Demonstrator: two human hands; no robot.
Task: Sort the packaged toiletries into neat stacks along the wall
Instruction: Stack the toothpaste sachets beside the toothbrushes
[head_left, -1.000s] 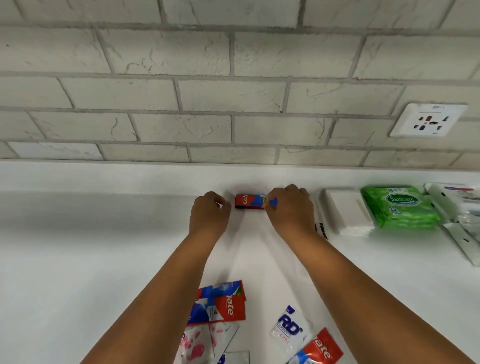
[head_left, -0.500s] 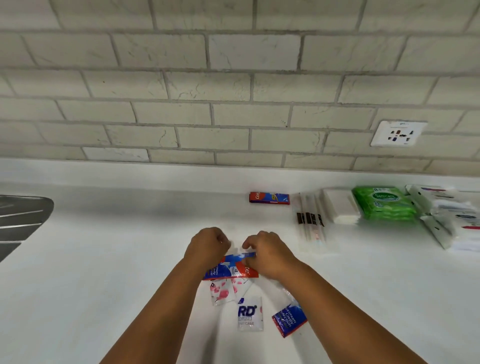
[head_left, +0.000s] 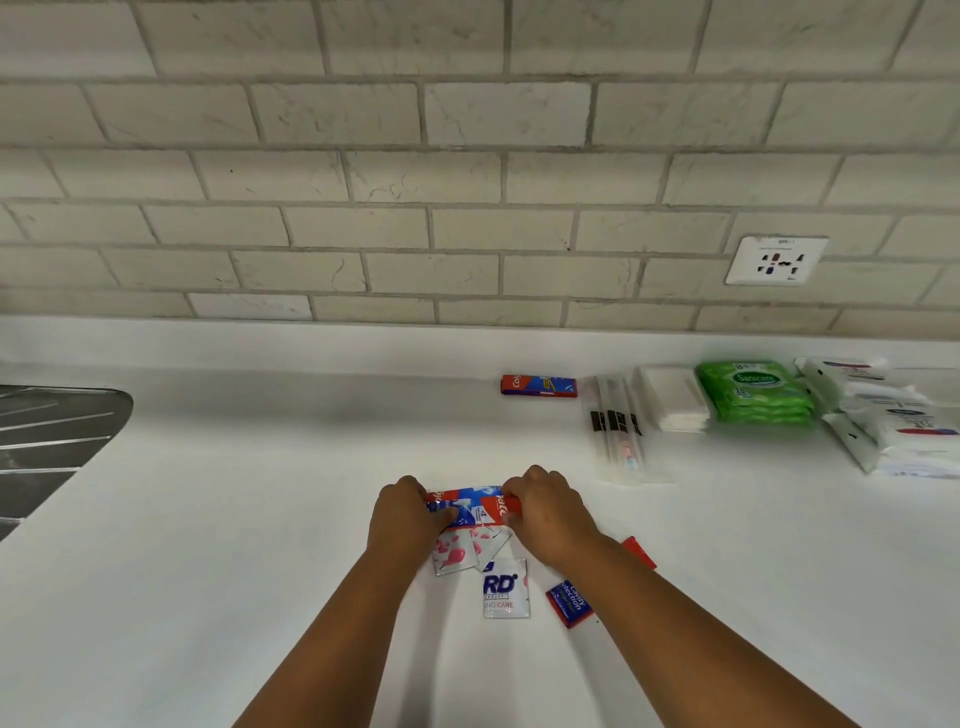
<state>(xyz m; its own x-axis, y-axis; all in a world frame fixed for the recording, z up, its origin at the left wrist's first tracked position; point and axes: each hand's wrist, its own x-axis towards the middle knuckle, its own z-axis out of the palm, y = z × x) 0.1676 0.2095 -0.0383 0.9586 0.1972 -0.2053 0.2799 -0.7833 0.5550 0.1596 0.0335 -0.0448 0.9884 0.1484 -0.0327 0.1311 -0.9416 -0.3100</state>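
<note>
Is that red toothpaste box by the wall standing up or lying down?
Lying flat: the toothpaste box rests on its long side on the counter.

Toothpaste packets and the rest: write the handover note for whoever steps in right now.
Left hand and right hand: both closed on the ends of a red-and-blue toothpaste packet at mid-counter.
Done along the wall: toothpaste box, wrapped toothbrushes, white packs, green wipes stack.
Left: pink-printed sachets, white RD sachet, blue-and-red packet.
</note>
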